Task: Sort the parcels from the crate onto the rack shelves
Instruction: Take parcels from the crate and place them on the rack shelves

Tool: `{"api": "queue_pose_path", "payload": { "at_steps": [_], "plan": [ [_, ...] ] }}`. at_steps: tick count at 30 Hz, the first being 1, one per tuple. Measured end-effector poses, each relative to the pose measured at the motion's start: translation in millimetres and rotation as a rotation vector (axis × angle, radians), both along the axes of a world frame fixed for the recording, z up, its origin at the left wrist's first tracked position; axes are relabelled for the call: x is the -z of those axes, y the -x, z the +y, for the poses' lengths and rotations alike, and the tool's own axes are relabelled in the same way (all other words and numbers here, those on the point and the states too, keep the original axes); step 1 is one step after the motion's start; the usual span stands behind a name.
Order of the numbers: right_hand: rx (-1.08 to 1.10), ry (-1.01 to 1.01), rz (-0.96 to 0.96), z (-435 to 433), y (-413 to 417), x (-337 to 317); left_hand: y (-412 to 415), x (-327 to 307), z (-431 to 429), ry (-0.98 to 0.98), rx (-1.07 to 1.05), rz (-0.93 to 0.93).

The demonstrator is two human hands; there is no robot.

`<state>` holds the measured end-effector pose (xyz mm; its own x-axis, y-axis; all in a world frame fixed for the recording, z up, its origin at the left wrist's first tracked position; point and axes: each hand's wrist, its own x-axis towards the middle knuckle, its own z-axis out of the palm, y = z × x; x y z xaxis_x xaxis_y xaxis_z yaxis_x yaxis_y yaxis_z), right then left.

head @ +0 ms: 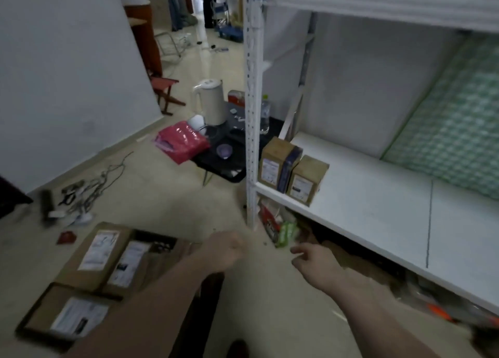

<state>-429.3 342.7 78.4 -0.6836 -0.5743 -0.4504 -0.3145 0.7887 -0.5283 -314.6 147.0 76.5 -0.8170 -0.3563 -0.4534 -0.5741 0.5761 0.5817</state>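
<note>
Several brown cardboard parcels with white labels lie in a dark crate on the floor at lower left; the nearest is a flat one, with a larger parcel behind it. Two small brown parcels stand at the left front corner of the white rack shelf. My left hand hovers over the floor beside the crate, fingers loosely curled, holding nothing. My right hand is stretched forward below the shelf edge, fingers relaxed and empty.
The white rack upright stands just ahead. A low black table with a kettle, a bottle and a pink bag sits behind it. Cables lie on the floor left. Packets are stuffed under the shelf.
</note>
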Motion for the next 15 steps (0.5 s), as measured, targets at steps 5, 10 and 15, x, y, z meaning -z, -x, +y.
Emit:
{"api": "queue_pose_path", "payload": {
  "at_steps": [5, 10, 15],
  "plan": [
    [-0.132, -0.102, -0.110, -9, -55, 48, -99, 35, -20, -0.065, -0.248, -0.138],
    [-0.213, -0.246, -0.202, -28, -92, 78, -169, 56, -36, -0.125, -0.474, -0.225],
    [-0.196, -0.312, -0.184, -68, -118, 89, -209, 73, -50, -0.065, -0.420, -0.252]
  ]
}}
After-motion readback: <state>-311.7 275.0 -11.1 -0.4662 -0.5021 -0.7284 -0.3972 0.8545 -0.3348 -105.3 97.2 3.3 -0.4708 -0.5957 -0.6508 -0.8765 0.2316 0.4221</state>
